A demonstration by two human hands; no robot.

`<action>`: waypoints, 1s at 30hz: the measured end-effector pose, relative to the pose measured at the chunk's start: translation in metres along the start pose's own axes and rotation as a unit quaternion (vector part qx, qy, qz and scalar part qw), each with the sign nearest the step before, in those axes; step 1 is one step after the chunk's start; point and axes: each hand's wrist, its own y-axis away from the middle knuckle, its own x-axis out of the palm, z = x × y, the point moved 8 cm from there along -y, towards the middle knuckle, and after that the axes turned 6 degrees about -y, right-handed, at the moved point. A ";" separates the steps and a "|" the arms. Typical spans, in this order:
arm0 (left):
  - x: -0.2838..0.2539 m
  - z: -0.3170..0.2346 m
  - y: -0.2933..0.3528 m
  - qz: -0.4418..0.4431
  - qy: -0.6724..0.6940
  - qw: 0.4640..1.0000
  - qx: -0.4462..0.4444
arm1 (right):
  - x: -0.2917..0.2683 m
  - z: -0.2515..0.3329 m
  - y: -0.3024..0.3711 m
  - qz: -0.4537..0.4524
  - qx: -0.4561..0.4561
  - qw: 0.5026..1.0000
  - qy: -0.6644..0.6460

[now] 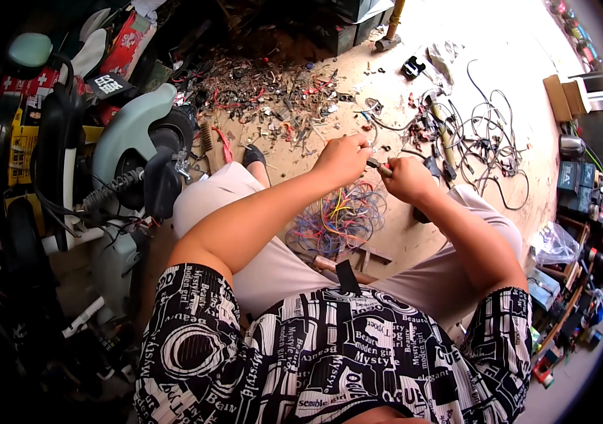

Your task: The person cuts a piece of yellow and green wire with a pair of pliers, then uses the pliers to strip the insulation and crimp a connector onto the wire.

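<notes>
My left hand (344, 158) is closed with its fingertips pinched on a thin cable (375, 131), which rises from them towards the debris ahead. Close to its right, my right hand (410, 181) wraps around what looks like a pair of pliers (375, 163); the dark metal end points at the left hand's fingers. Most of that tool is hidden in the fist. Below both hands, between my legs, lies a tangled pile of blue, red and yellow wires (337, 219). A metal-headed tool (372, 256) with a wooden handle rests on the floor nearer to me.
Scrap bits and wire pieces (273, 95) cover the floor ahead on the left. Black cables (485, 134) lie coiled at the right, near a hammer (388, 41) standing farther off. A scooter (128, 134) stands at my left. Boxes and a clear plastic bag (554, 242) line the right side.
</notes>
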 end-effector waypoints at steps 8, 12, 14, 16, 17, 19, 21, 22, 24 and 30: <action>0.025 0.025 -0.020 -0.014 -0.027 0.996 -0.079 | -0.003 -0.006 -0.009 -0.037 0.001 0.993 0.108; 0.041 0.063 -0.028 -0.003 0.017 0.989 -0.144 | 0.003 0.001 -0.012 -0.026 -0.016 0.991 0.129; 0.037 0.053 -0.029 0.004 0.114 0.980 -0.161 | -0.006 0.000 -0.014 -0.056 -0.028 0.990 0.126; 0.021 0.027 -0.030 0.009 0.176 0.976 -0.130 | -0.018 -0.004 -0.010 -0.094 -0.025 0.992 0.082; 0.014 0.017 -0.028 0.015 0.235 0.966 -0.110 | -0.024 -0.003 -0.007 -0.123 -0.025 0.992 0.033; -0.005 -0.001 -0.028 0.018 0.272 0.960 -0.058 | -0.029 0.007 -0.003 -0.073 -0.039 0.990 -0.112; -0.015 -0.005 -0.020 0.061 0.343 0.934 -0.074 | -0.030 0.020 0.004 -0.005 0.002 0.981 -0.194; -0.022 -0.012 -0.017 0.063 0.340 0.935 -0.072 | -0.036 0.022 0.007 -0.008 0.002 0.981 -0.195; -0.024 -0.022 -0.010 0.098 0.400 0.907 -0.086 | -0.039 0.026 0.011 0.008 -0.010 0.965 -0.263; -0.026 -0.030 -0.012 0.134 0.451 0.880 -0.066 | -0.046 0.031 0.018 0.018 -0.032 0.951 -0.308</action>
